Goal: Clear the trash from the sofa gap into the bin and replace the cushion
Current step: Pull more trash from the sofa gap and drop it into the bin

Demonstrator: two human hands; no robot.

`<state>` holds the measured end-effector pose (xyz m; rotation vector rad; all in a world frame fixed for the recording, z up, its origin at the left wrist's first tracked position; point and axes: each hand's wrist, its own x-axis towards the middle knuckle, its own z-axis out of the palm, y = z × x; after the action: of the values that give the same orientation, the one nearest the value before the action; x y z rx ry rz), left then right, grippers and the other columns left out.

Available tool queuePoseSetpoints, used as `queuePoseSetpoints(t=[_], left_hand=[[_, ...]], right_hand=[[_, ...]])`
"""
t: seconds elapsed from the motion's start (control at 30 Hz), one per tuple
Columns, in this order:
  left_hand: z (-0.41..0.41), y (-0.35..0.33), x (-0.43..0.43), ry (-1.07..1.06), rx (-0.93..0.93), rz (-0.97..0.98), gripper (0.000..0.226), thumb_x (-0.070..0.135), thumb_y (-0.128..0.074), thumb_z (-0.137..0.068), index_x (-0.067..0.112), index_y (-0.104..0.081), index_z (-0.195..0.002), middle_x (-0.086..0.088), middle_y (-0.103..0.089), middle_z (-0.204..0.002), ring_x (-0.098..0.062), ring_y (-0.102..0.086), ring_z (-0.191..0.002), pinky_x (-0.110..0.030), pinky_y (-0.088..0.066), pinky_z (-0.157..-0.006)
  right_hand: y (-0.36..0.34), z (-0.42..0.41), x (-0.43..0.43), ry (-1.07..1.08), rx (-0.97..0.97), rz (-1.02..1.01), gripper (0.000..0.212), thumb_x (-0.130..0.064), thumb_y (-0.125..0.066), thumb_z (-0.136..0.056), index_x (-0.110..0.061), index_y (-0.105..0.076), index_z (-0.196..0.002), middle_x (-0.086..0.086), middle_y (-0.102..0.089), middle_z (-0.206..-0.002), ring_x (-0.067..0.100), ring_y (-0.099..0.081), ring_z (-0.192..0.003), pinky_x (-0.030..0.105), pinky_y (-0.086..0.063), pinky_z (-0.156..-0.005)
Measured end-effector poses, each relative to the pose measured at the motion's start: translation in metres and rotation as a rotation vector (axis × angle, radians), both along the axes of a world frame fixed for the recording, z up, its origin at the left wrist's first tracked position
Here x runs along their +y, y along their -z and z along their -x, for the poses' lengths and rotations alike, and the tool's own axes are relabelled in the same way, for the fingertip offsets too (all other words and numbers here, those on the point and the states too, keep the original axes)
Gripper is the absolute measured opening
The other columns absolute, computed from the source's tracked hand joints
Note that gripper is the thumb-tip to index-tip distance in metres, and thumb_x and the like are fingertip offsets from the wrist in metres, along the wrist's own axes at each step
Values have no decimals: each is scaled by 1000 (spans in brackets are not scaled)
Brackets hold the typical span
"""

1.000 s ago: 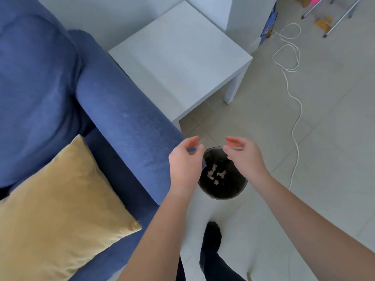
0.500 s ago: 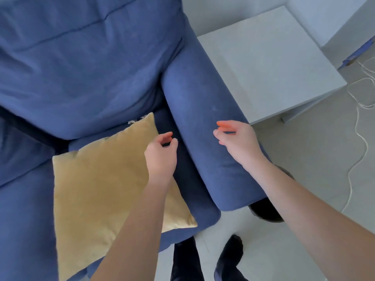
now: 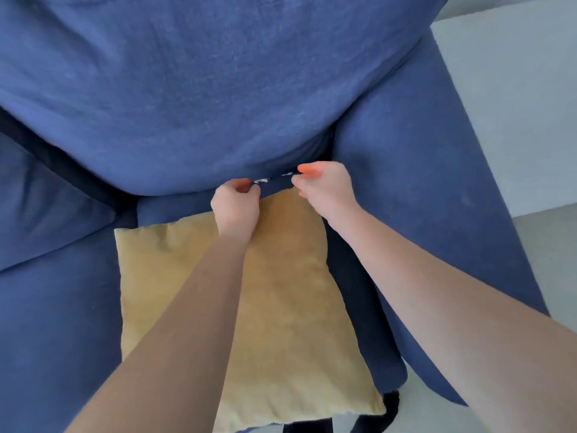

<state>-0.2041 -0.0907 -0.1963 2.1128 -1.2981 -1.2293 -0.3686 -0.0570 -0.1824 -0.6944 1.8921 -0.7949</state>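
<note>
Small white and silver trash scraps [image 3: 261, 181] lie in the gap between the blue sofa's back cushion [image 3: 203, 89] and its seat. My left hand [image 3: 235, 206] is at the gap, its thumb and finger pinched at the left end of one scrap. My right hand [image 3: 326, 190] pinches a second scrap [image 3: 287, 174] just to the right. A mustard-yellow cushion [image 3: 281, 307] lies flat on the seat under both forearms, its far corner reaching the gap. The bin is out of view.
The sofa's right armrest [image 3: 437, 214] runs down the right side. Beyond it stands a white side table [image 3: 515, 89], with pale floor [image 3: 555, 245] below. A black-socked foot [image 3: 392, 401] shows at the bottom edge.
The view swung from the bin on the floor to the sofa. Both hands moved forward over the yellow cushion to the gap and closed on the scraps.
</note>
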Motion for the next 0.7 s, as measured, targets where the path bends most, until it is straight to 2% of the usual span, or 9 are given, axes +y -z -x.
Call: queuePoseSetpoints(t=[0.07, 0.1, 0.13, 0.2, 0.23, 0.3, 0.43, 0.57, 0.7], left_hand=[[-3, 24, -18, -42, 29, -69, 7, 21, -71, -96, 23, -75, -90, 8, -69, -86, -19, -64, -94, -25, -46, -78], [-4, 34, -24, -49, 42, -96, 14, 21, -72, -94, 23, -70, -80, 5, -70, -83, -23, -66, -91, -26, -49, -74], [-4, 45, -28, -58, 46, -122, 15, 23, -74, -92, 21, -70, -78, 1, -73, -86, -25, -68, -91, -28, -51, -74], [-7, 65, -33, -72, 49, -159, 15, 28, -77, -90, 17, -79, -100, -3, -80, -105, -24, -73, -103, -29, -58, -87], [-7, 74, -34, -79, 49, -169, 28, 30, -79, -90, 14, -80, -113, -4, -80, -112, -23, -73, -108, -32, -58, -95], [-6, 88, -38, -80, 45, -150, 30, 30, -80, -91, 13, -79, -116, -2, -79, -112, -21, -72, -108, -32, -57, -99], [-2, 109, -48, -113, 49, -123, 15, 34, -83, -89, 20, -79, -93, 10, -73, -88, -14, -71, -94, -22, -51, -83], [5, 121, -53, -166, 80, -190, 32, 48, -85, -82, 23, -82, -100, 13, -77, -98, -11, -70, -89, -17, -44, -64], [9, 136, -60, -202, 76, -237, 53, 60, -85, -70, 24, -80, -107, 9, -76, -112, -14, -73, -98, -28, -55, -81]], right_hand=[[29, -13, -27, 8, 11, -34, 29, -19, -74, -82, -10, -81, -108, 7, -80, -97, 14, -72, -88, 33, -60, -81], [44, -19, -36, 16, 30, -50, 19, -18, -72, -77, -4, -77, -88, 12, -72, -78, 13, -61, -74, 30, -52, -69], [58, -24, -44, 26, 46, -74, 16, -17, -68, -72, -1, -65, -70, 13, -59, -65, 14, -49, -66, 31, -42, -62], [81, -30, -54, 53, 80, -133, 19, -11, -66, -71, -6, -53, -58, 10, -49, -60, 17, -44, -61, 28, -36, -58], [92, -32, -56, 66, 91, -170, 22, -7, -67, -74, -8, -53, -57, 9, -54, -61, 18, -49, -60, 26, -37, -56], [111, -33, -62, 101, 108, -216, 24, -6, -70, -78, -12, -57, -59, 7, -69, -70, 23, -63, -66, 25, -42, -56], [137, -40, -76, 156, 156, -183, 11, -16, -77, -83, -12, -67, -79, 2, -71, -87, 19, -69, -84, 26, -45, -64], [154, -45, -81, 227, 190, -167, 21, -28, -84, -81, -12, -70, -77, -1, -72, -84, 18, -69, -82, 26, -37, -52], [168, -47, -84, 258, 214, -172, 26, -28, -86, -75, -7, -71, -70, 2, -73, -72, 20, -70, -71, 25, -37, -48]])
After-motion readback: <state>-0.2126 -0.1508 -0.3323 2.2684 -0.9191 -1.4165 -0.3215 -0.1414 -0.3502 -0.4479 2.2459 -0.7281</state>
